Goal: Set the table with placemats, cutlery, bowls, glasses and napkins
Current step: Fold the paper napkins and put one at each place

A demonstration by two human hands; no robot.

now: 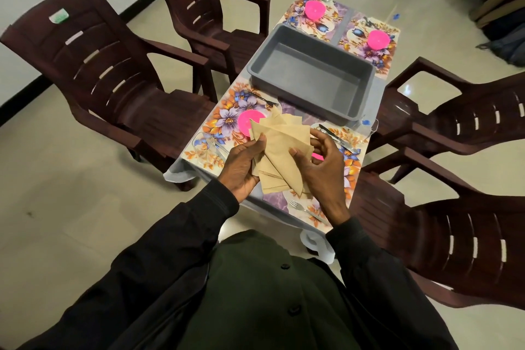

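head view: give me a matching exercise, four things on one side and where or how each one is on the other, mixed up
1. napkins
2. grey tub
3. near fork
4. far-left pink bowl

a. empty
b. on a far placemat
c. held by left hand and right hand
d. lying nearest the camera

Pairs: 1-c, 2-a, 3-d, 4-b

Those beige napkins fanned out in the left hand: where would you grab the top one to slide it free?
Pinch the top napkin at its loose right edge, coming in from the right. The left hand grips the napkins along their left side, thumb on top, so they fan open rightward. The right hand pinches there now.
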